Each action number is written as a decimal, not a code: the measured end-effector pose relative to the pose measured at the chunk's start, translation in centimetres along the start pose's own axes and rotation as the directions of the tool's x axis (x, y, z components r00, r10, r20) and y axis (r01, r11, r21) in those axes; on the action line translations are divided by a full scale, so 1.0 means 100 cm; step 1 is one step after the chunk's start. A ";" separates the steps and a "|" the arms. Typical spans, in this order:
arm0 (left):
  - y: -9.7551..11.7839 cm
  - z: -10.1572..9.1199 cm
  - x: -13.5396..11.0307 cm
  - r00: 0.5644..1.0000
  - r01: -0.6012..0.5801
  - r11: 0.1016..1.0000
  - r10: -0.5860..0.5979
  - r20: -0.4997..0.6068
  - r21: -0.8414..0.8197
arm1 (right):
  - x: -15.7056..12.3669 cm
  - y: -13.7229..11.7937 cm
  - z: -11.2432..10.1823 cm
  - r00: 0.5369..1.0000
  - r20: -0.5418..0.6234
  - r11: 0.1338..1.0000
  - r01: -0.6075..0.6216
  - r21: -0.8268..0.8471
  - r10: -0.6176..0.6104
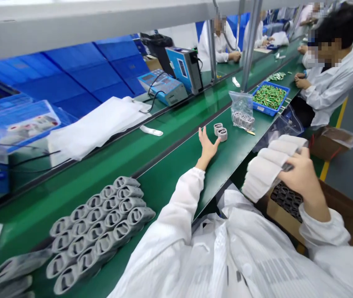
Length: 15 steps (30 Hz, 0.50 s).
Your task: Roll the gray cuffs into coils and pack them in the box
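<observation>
My left hand (207,145) rests open on the green bench top (176,174), fingers spread, holding nothing. Its fingertips are close to a pair of small grey rings (220,131), apparently not touching them. My right hand (302,178) grips a folded stack of white padded sleeves (271,165) above a cardboard box (283,217) of dark rings. A dark item shows under my right thumb, too small to name. Several grey sleeved pieces (98,229) lie in neat rows on the green belt to my left.
Farther along the bench are a clear bag of rings (242,111) and a blue tray of green cylinders (270,98). Blue bench-top machines (185,69) stand beyond the belt. A co-worker (331,78) in a white coat sits at the right. Vertical metal posts rise from the bench.
</observation>
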<state>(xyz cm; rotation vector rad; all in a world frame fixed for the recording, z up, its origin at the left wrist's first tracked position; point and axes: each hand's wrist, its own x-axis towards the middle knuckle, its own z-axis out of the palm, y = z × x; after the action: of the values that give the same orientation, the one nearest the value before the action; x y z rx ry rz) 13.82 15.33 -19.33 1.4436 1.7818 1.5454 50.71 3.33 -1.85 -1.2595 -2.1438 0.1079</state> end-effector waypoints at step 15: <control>-0.033 -0.168 -0.212 0.868 0.422 0.884 -0.458 -0.194 -0.200 | 0.205 -0.207 0.327 0.500 0.821 0.958 0.213 0.193 -0.276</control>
<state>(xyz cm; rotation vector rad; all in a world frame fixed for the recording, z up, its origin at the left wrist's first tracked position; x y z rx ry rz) 7.48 -10.82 -23.63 0.7286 1.9070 1.6044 9.77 16.65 -9.97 -0.8991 -3.0943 0.8245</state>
